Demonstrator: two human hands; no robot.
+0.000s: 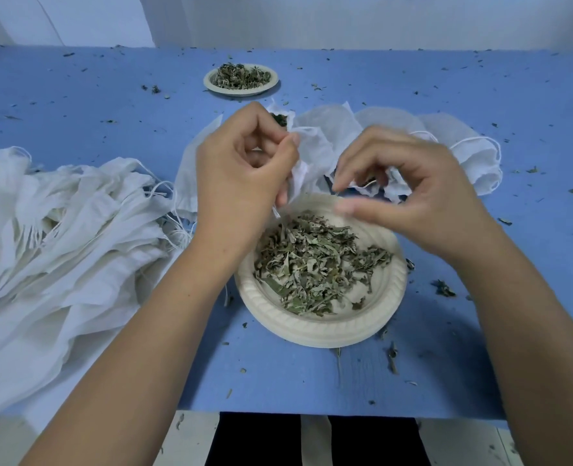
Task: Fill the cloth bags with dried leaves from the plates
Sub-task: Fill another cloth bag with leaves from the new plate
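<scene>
A cream paper plate (315, 326) in front of me holds a heap of dried green leaves (315, 264). Above its far rim, my left hand (241, 183) pinches the edge of a white cloth bag (315, 148) between thumb and fingers. My right hand (412, 193) is beside it with fingers curled, pinching the bag's thin drawstring; it is motion-blurred. A few dark leaves show in the bag's mouth (280, 118). A second plate of leaves (241, 79) stands farther back.
A large pile of white cloth bags with strings (66, 237) covers the left of the blue table (77, 105). More white bags (463, 153) lie at the right behind my hands. Leaf crumbs are scattered all over. The table's front edge is near my legs.
</scene>
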